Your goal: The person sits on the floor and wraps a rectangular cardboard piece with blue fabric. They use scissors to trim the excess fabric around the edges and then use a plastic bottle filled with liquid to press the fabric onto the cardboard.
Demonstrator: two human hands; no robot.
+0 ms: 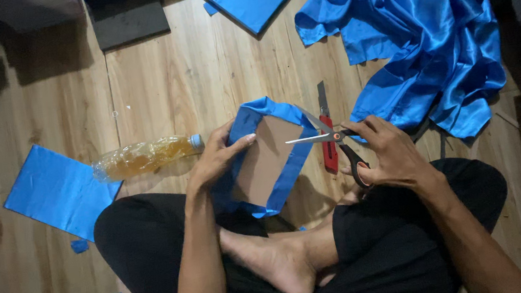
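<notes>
Since we sit cross-legged on the floor, everything below lies within arm's reach.
Right hand: our right hand (388,153) is closed through the loops of the scissors (330,143), whose blades stand apart with the tips aimed at the card's near edge.
Left hand: our left hand (220,153) is clamped on the card (268,161), thumb on the brown face and fingers behind, tilting it up so the blades can meet the edge.
Card: a brown board wrapped round its rim in blue cloth, held above our lap between the two hands.
Knife: a red box cutter (328,140) lies on the floor just behind the scissors, partly hidden by them.
Bottle: a plastic bottle (147,156) of amber liquid lies on its side just left of our left hand.
Cloth: a heap of shiny blue fabric (428,35) lies to the right, near the scissors.
Finished pieces: a blue square (58,191) lies left of our knee; another (246,1) lies farther off.
Floor: pale wood planks (215,68) with small blue scraps.
</notes>
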